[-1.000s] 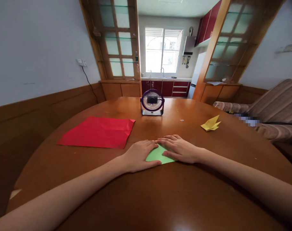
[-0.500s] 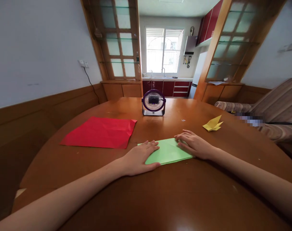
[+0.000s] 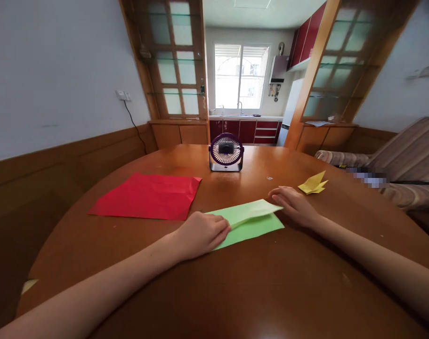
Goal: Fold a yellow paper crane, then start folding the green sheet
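A folded green paper (image 3: 251, 222) lies on the round wooden table (image 3: 235, 292) in front of me. Its upper layer is lifted a little along the far edge. My left hand (image 3: 202, 233) rests on the paper's left end with its fingers curled over it. My right hand (image 3: 295, 205) is at the paper's right end, fingertips touching the raised flap's tip.
A red paper sheet (image 3: 147, 195) lies flat to the left. A small purple desk fan (image 3: 226, 151) stands at the table's far middle. A folded yellow paper figure (image 3: 312, 183) sits at the right. A striped sofa (image 3: 405, 165) is beyond the table's right edge.
My hands have moved apart along the green paper. It was mostly covered and small, and now it lies long with its top layer lifting at the right.
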A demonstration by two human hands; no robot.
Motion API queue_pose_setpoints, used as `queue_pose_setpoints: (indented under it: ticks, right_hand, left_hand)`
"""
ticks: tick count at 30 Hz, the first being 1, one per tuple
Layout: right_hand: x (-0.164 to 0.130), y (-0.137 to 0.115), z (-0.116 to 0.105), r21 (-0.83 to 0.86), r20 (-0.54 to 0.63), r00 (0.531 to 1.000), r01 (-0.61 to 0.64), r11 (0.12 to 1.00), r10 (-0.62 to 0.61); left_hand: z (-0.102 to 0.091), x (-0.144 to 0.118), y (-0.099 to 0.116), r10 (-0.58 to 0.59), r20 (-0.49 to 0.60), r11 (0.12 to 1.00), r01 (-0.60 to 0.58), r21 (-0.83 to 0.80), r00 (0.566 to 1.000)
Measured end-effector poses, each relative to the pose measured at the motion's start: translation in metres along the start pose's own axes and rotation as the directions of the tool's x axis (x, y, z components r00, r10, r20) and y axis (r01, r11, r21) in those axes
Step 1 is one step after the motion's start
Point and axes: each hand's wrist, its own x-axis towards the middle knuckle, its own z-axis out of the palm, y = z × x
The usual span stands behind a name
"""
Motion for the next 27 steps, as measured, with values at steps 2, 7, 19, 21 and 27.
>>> queue_pose_setpoints:
  ticks: [2,7,19,21,27]
  right_hand:
    - [-0.002,-0.004,0.001,0.049,-0.153,0.986,-0.061,0.997,0.067]
    - [-0.005,-0.028,0.0,0.053,-0.111,0.982,0.16,0.986,-0.154]
    - [-0.003,-0.03,0.012,0.242,0.327,0.889,0.247,0.938,-0.319]
    - [-0.003,-0.027,0.011,0.252,0.328,0.892,0.235,0.939,-0.311]
    - [-0.001,-0.026,0.006,0.243,0.359,0.897,0.177,0.954,-0.258]
  left_hand:
    - [-0.007,0.002,0.0,-0.105,-0.04,0.994,0.103,-0.044,0.994]
    - [-0.025,0.007,-0.004,-0.429,-0.12,0.854,0.358,-0.378,0.895]
    - [-0.009,0.005,-0.044,-0.55,-0.274,0.835,0.526,-0.16,0.789]
    - [-0.005,0.005,-0.048,-0.491,-0.312,0.848,0.529,0.045,0.814]
    - [-0.004,0.007,-0.039,-0.032,-0.273,0.907,0.143,0.397,0.961]
